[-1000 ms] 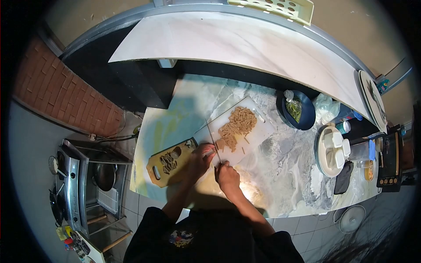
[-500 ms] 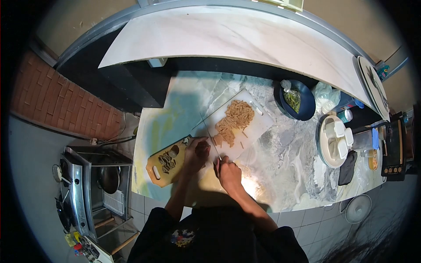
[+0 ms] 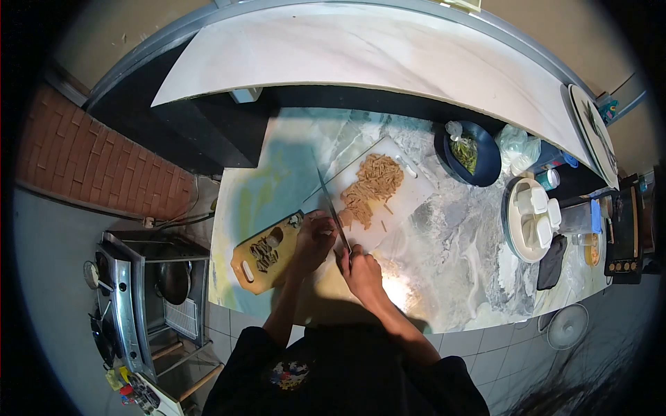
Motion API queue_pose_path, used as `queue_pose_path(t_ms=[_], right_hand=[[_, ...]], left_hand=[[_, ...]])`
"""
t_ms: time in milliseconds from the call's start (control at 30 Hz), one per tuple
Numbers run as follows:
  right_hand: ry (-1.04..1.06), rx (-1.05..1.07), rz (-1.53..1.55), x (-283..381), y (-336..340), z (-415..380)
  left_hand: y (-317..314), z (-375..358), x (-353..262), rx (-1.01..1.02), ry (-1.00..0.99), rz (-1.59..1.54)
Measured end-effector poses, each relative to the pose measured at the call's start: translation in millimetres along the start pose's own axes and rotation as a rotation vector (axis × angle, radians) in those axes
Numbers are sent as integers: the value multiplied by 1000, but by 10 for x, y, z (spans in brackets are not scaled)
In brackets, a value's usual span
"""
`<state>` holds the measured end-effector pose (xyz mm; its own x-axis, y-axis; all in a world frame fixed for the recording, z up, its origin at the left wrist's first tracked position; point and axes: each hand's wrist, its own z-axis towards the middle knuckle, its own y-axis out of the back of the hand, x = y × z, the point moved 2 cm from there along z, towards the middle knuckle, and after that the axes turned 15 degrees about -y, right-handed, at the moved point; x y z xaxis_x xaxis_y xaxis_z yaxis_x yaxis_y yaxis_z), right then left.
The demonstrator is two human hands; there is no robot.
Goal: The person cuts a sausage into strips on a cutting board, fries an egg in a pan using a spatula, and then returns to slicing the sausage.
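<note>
My right hand (image 3: 362,274) is wrapped round the handle of a long kitchen knife (image 3: 327,191), its blade slanting away to the upper left across the white cutting board (image 3: 414,197). Close against the blade's left side is my left hand (image 3: 313,239), fingers curled and pressed together; whatever they hold is hidden. Brown food strips (image 3: 378,178), perhaps cooked meat, lie heaped on the white board to the right of the blade. Under my left forearm, a yellowish wooden board (image 3: 244,258) carries dark sliced pieces (image 3: 263,255) and a rounded brown piece (image 3: 275,237).
A dark blue bowl (image 3: 488,154) with bagged greens stands at the back right. Nearer the right edge are a plate (image 3: 513,236) of white containers, a black cloth (image 3: 551,263) and a blue-lidded tub (image 3: 579,216). A raised shelf (image 3: 347,48) overhangs the counter's far side.
The knife's blade has turned so its flat side shows more, and its tip has swung farther away. My left hand has shifted slightly, its fingers drawn closer along the blade.
</note>
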<state>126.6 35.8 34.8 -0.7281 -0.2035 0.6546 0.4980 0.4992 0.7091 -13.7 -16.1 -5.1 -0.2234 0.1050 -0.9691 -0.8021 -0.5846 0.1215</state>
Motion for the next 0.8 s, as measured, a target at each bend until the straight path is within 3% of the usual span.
queue_pose_path(t_ms=[100,300,467,800], right_hand=[[-38,32,16,-3,-4,-1],[-13,17,61,-4,-20,1],[-14,11,60,-20,-42,-9],[-1,27,82,-24,-43,6]], left_hand=[[13,11,-58,57,-16,78],[21,-23,92,10,73,-102],[31,36,-35,-44,276,-272],[41,48,-8,-42,258,-252]])
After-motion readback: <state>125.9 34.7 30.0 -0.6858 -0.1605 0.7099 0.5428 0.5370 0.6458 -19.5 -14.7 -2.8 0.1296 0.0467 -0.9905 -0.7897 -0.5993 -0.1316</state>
